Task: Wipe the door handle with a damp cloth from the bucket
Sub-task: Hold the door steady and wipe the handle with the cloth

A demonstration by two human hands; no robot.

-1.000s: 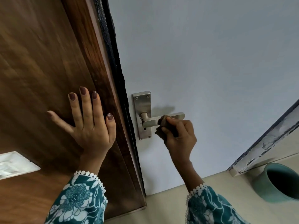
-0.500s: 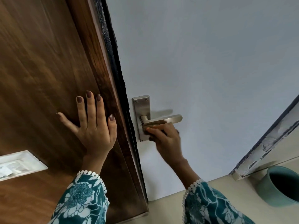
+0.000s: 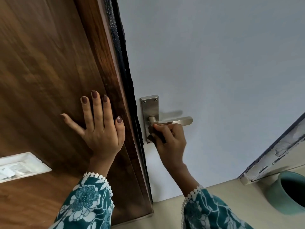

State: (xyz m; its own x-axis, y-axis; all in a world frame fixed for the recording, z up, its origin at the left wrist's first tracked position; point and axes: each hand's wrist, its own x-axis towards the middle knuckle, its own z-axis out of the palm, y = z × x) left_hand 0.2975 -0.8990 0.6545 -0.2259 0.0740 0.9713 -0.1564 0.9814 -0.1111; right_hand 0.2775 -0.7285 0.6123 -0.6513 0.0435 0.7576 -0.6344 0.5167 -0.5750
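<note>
A brushed-metal door handle with a tall backplate is mounted on the pale grey-white door. My right hand is under the lever near its pivot, closed on a small dark cloth that presses against the lower backplate. Most of the cloth is hidden in my fingers. My left hand lies flat, fingers spread, on the brown wooden panel beside the door edge. The teal bucket stands on the floor at the lower right.
A black strip runs along the edge between the wooden panel and the door. A white rectangular plate is set into the wood at the left. A chipped white frame rises at the right above the beige floor.
My right hand slid the cloth from the lever's middle leftward to its pivot and down onto the backplate. My left hand stays flat on the wood.
</note>
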